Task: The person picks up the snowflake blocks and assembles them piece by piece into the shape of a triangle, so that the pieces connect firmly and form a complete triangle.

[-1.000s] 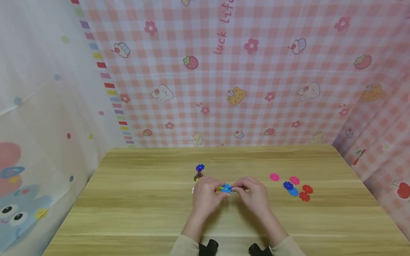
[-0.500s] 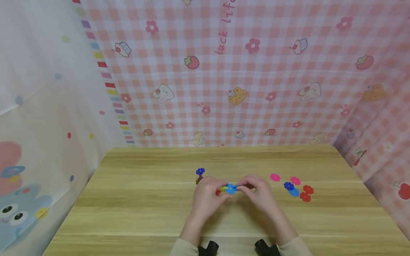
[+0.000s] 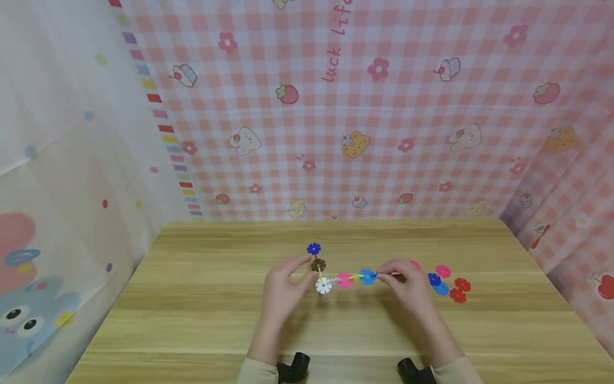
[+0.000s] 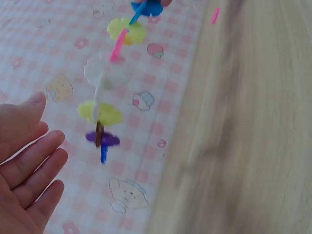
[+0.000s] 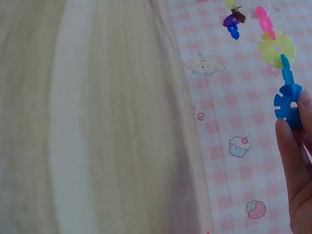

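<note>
A chain of slotted plastic snowflake discs stretches between the hands in the head view. My right hand (image 3: 410, 282) pinches the blue disc (image 5: 290, 107) at its right end between thumb and fingers. From there it runs through a light blue disc (image 3: 368, 276), a yellow disc (image 5: 277, 48), a pink disc (image 3: 345, 280) and a white disc (image 3: 323, 286). The left part bends away past a brown disc (image 3: 318, 265) to a dark blue disc (image 3: 314, 248). My left hand (image 3: 283, 288) is spread beside this part; in the left wrist view its fingers are apart from the chain.
On the wooden table (image 3: 192, 298), loose discs lie right of the right hand: a pink disc (image 3: 443, 271), a dark blue disc (image 3: 434, 279), a light blue disc (image 3: 442, 288) and red discs (image 3: 458, 295). Another pink disc (image 3: 415, 264) is partly hidden by the hand. A checked curtain (image 3: 408, 106) hangs behind.
My left hand has let go of the chain and moved left, its fingers spreading. The right hand has drawn the chain's end to the right, so more discs show between the hands.
</note>
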### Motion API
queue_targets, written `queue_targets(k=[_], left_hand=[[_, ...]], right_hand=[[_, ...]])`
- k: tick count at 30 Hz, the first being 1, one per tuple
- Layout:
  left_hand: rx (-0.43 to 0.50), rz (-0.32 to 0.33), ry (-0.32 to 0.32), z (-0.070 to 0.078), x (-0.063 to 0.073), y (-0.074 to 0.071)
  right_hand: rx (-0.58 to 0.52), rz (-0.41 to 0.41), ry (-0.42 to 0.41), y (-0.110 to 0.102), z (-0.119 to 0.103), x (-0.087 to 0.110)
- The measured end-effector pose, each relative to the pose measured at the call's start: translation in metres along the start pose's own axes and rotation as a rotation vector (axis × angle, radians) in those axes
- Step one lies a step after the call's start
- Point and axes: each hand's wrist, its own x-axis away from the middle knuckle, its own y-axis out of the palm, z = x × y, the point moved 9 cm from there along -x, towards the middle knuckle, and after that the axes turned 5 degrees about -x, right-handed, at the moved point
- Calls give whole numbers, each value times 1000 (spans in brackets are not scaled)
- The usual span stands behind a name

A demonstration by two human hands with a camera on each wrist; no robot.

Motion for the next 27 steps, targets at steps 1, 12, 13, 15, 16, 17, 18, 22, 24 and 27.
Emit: queue_targets(k=[1,12,13,15,16,17,18,22,24,27], left_hand=[[10,-3,-19,-3,0,-1],[230,-46,-169,-36,3,12],[260,-59,-188,-40,3,14],[301,-85,-223,-46,5,18],[311,-97,-239,-49,5,19],[317,-109,-252,-51,6,21],[324,-117,-257,-52,6,22],[374,-140,-313,-60,9,26],[409,-144,-333,-63,9,27],[444,-153,-373,-67,10,29]], right_hand=[[3,6,10,-1,6,1],[-48,-22,125,-3,23,4],[-52,-27,133,-2,23,5],[-54,-36,145,-2,24,5],[-56,-40,150,-1,24,5],[-61,-46,153,-1,24,6],[-66,-52,157,0,25,6],[-93,-93,161,3,24,7],[-103,-117,151,5,23,8],[-116,-155,141,8,24,9]])
